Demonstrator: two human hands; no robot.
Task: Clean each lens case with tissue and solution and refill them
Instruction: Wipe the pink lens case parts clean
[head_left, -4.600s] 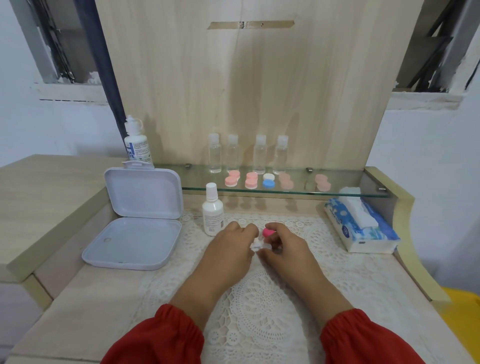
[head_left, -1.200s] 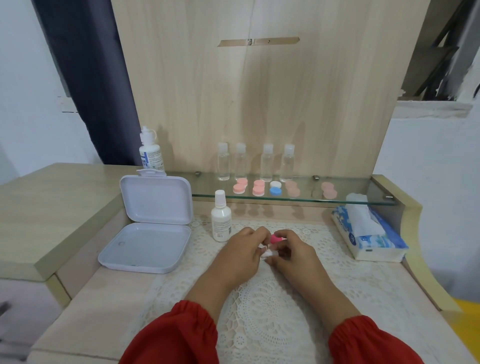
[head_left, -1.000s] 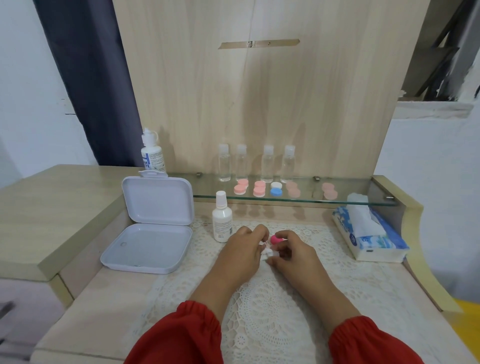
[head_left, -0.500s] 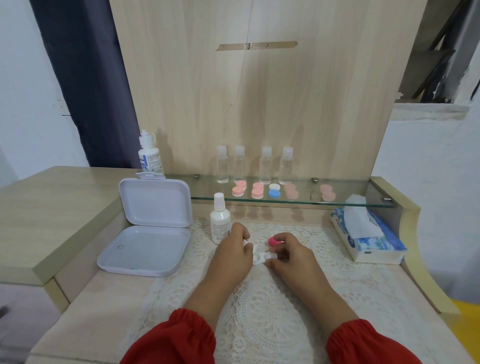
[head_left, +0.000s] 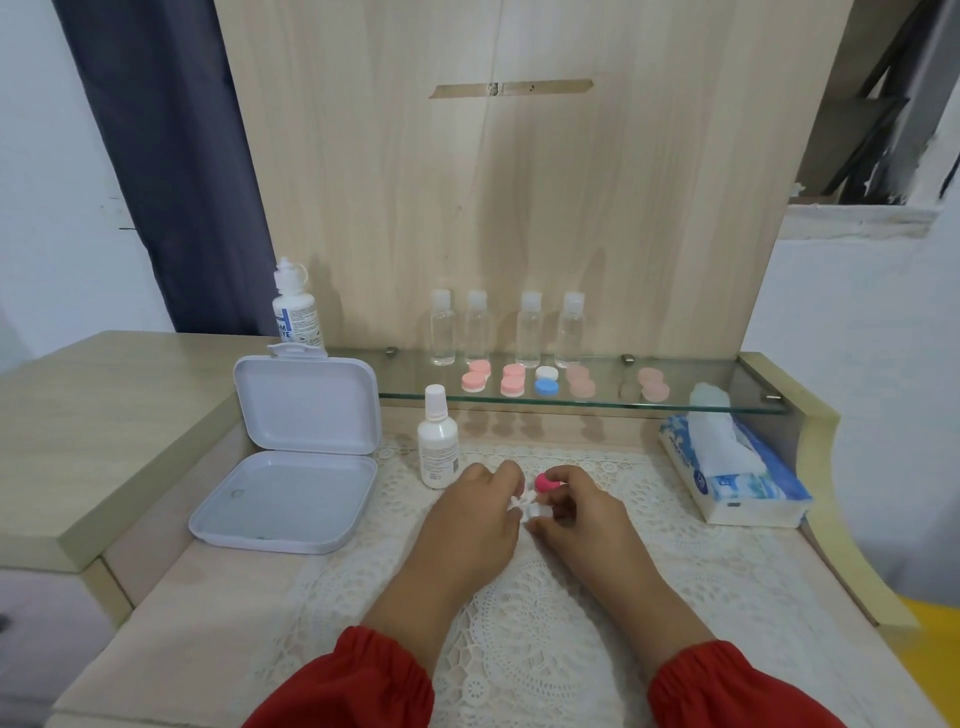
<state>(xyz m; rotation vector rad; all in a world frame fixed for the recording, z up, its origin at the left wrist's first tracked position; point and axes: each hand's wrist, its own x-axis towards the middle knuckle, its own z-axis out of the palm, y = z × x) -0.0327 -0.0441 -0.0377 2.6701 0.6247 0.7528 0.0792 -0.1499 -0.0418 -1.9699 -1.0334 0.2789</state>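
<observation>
Right hand (head_left: 576, 512) pinches pink lens case (head_left: 545, 483); white box (head_left: 291, 499) open.

The table (head_left: 171, 587) carries a lace mat (head_left: 571, 623), an open white box (head_left: 291, 499), a spray bottle (head_left: 438, 447) and a tissue pack (head_left: 737, 473); the glass shelf (head_left: 717, 400) above holds four clear bottles (head_left: 506, 332) — lens cases (head_left: 514, 379) before them.

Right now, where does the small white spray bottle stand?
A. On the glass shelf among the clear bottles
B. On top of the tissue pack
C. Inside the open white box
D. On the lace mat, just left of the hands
D: the spray bottle stands upright on the lace mat, just left of the left hand, below the glass shelf.
</observation>
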